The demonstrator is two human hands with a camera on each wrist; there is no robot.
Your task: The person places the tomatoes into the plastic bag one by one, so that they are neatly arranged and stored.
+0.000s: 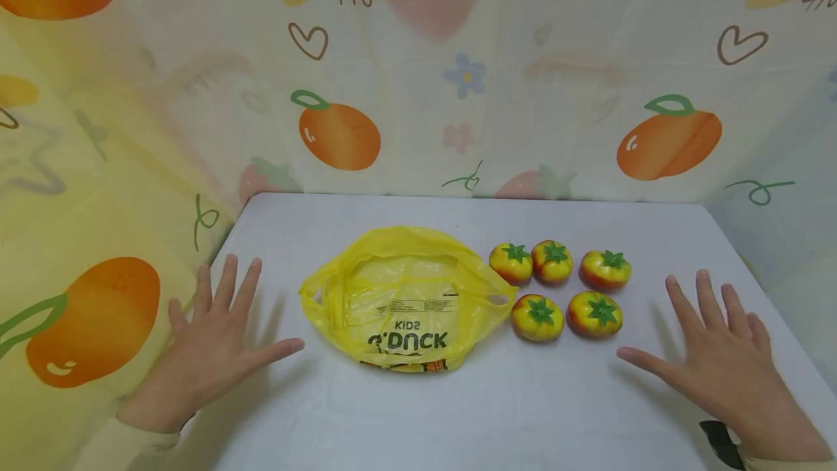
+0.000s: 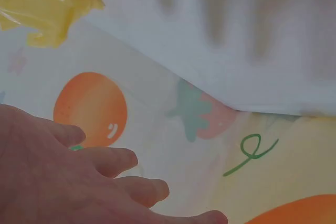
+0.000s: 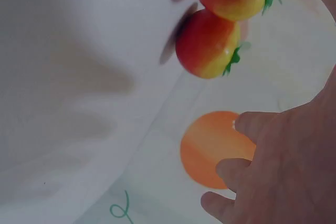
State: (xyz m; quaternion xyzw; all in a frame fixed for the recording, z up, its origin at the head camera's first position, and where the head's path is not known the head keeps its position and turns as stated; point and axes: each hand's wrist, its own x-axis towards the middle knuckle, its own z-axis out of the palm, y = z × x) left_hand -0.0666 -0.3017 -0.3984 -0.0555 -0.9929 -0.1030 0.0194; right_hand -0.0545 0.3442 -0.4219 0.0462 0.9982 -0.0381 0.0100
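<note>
Free lane between left hand (image 1: 212,344) and yellow plastic bag (image 1: 405,311); another between right hand (image 1: 726,362) and five tomatoes (image 1: 595,315). Table (image 1: 418,416) passable along front. Bag crowds nearest tomatoes, blocking passage there.

The yellow bag (image 1: 405,278) reads "KIDS", "DUCK"; the backdrop (image 1: 418,86), "happy".

Left hand (image 1: 212,344) and right hand (image 1: 726,362), held well apart with backs uppermost; the fingers (image 1: 225,283) are straight and splayed, pointing forward, and both thumbs (image 1: 277,351) extend inward toward each other.
</note>
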